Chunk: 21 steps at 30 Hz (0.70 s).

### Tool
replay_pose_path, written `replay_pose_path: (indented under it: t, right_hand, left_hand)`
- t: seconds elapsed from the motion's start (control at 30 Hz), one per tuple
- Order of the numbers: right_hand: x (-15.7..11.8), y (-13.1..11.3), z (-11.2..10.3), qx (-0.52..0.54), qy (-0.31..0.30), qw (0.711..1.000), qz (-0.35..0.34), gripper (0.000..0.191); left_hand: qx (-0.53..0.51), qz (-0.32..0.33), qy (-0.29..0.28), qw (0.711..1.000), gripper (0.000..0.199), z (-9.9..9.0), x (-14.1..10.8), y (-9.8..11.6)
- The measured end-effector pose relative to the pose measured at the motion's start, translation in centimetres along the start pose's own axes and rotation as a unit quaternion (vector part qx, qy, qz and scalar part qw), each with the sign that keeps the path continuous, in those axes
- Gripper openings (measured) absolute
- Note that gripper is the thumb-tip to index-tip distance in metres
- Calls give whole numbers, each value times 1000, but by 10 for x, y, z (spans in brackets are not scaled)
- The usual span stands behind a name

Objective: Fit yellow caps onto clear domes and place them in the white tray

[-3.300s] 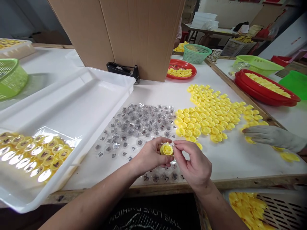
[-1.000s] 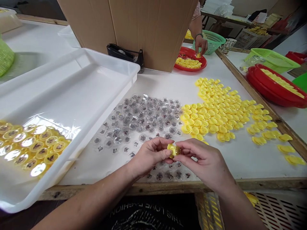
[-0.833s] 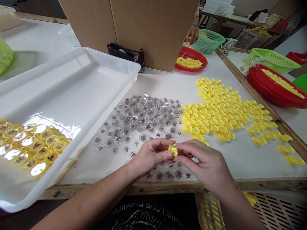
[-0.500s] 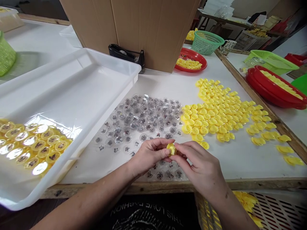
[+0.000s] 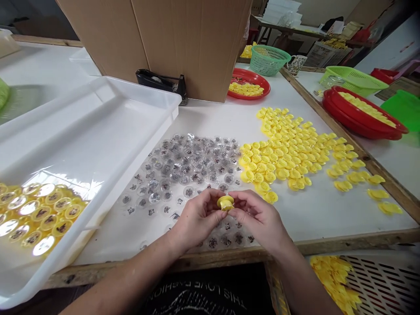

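Between my two hands is a small yellow plastic piece [image 5: 225,202] with a round rim and a narrower body below it. My left hand [image 5: 199,216] pinches its left side with thumb and fingers. On the other side, the closed fingertips of my right hand [image 5: 260,218] grip the same piece. Clear round discs [image 5: 187,168] with dark printed figures lie on the white table just beyond and beneath my hands. Similar yellow pieces [image 5: 288,153] are spread in a large group to the right.
At left stands a white tray [image 5: 131,170], partly filled with yellow pieces bearing printed discs [image 5: 52,212]. A cardboard box [image 5: 170,43] and a black tape dispenser [image 5: 162,83] are behind. Red plates [image 5: 234,94] and a green basket [image 5: 269,61] sit farther back.
The yellow piece has turned, so its wide rim now faces up. My right hand's fingers have shifted around it, and the camera view has swung slightly right.
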State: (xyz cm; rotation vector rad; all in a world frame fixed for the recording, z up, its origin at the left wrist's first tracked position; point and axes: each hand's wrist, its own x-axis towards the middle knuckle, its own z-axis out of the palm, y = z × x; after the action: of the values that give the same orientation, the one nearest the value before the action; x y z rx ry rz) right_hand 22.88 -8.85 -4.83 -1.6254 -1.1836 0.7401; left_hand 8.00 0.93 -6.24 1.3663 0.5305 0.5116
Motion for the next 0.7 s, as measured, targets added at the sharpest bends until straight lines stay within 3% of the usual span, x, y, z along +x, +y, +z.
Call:
replay_pose_path:
  t: [0.23,0.43,0.57,0.7]
  right_hand:
    - [0,3,5,66,3,998,2,18]
    - [0,5,13,71,18,997,10,14]
    - [2,11,15,107,1,992,58,16]
    - [-3,13,13,82,16,990,115,23]
  left_hand:
    - [94,46,12,994,23,-3,-1,-3]
    - [236,90,14,968,14,-8,-1,8]
    - [260,60,0,964,12,-8,2,8]
    - [198,-9,-3,980,13,-3,-1,13]
